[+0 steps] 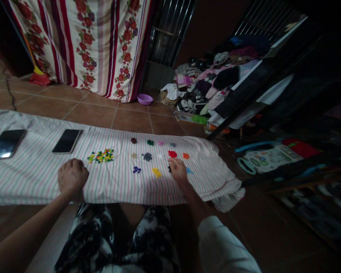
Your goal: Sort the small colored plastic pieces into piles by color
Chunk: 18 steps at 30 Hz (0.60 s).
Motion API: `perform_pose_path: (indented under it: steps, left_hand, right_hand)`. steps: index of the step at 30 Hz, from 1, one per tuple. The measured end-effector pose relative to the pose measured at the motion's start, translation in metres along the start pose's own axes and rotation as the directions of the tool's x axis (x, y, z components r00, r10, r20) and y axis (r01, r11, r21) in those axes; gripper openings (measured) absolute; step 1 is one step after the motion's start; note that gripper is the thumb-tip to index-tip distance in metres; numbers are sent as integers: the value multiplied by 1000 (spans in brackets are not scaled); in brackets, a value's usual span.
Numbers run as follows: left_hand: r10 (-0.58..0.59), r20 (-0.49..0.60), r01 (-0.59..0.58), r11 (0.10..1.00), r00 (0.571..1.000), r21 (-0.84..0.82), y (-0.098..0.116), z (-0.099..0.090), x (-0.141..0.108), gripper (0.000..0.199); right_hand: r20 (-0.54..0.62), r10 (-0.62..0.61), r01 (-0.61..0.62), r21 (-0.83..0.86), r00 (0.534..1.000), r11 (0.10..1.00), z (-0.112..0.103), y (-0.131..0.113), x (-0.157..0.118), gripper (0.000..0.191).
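Small coloured pieces, too small to name exactly, lie on a striped cloth (116, 185). My left hand (72, 176) rests on the cloth as a loose fist, with nothing showing in it, close to a mixed green, yellow and orange pile (102, 156). Over the sorted piles, my right hand (178, 169) has its fingertips pinched together just below the red pile (172, 154). Whatever the pinch may hold is hidden. Black pieces (169, 169) show beside that hand, partly covered, and a blue pile (189, 170) shows on its other side. Yellow pieces (156, 172) lie to its left.
Two phones, one dark (67, 141) and one with a reflection (7, 144), lie on the left. Other single-colour piles include grey (147, 156), purple (136, 170) and orange (185, 156). Beyond are a purple basin (145, 99) and heaped clothes (204, 81).
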<state>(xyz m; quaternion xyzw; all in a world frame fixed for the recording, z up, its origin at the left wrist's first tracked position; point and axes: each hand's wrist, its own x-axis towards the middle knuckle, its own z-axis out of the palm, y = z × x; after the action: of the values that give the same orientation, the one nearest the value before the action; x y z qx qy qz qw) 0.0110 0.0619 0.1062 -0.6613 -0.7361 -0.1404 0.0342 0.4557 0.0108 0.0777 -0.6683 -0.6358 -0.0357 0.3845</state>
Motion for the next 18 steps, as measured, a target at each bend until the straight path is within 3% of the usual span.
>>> perform_pose_path:
  steps: [8, 14, 18]
  left_hand:
    - [-6, -16, 6, 1000, 1000, 11, -3, 5, 2, 30]
    - [-4, -36, 3, 1000, 999, -7, -5, 8, 3, 26]
    - [-4, -62, 1, 999, 998, -48, -8, 13, 3, 24]
  right_hand:
    - [10, -127, 125, 111, 992, 986, 22, -55, 5, 26]
    - [129, -254, 209, 286, 959, 935, 53, -118, -5, 27]
    - [259, -314, 186, 422, 913, 887, 82, -161, -11, 28]
